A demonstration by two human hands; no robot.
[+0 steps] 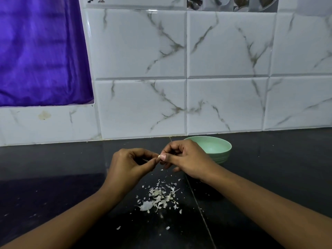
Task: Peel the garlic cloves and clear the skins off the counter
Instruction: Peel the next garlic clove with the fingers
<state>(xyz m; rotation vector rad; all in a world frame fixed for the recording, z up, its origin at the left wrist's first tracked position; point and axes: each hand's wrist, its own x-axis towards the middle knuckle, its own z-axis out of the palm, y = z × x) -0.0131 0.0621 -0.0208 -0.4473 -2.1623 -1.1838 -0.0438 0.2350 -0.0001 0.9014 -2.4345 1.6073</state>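
Garlic clove (159, 156) sits pinched between the fingertips of your left hand (129, 163) and right hand (186, 159), held above the counter (53, 177), only its pale tip showing. Both hands are closed narrowly around it. Below them, loose skins (158, 196) lie scattered in a small heap on the counter. Just behind your right hand stands a green bowl (219, 150); the part of its inside you can see holds nothing.

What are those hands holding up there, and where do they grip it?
A garlic clove, pinched between the fingertips of the left hand and right hand; only its pale tip shows, so the exact grip cannot be told.
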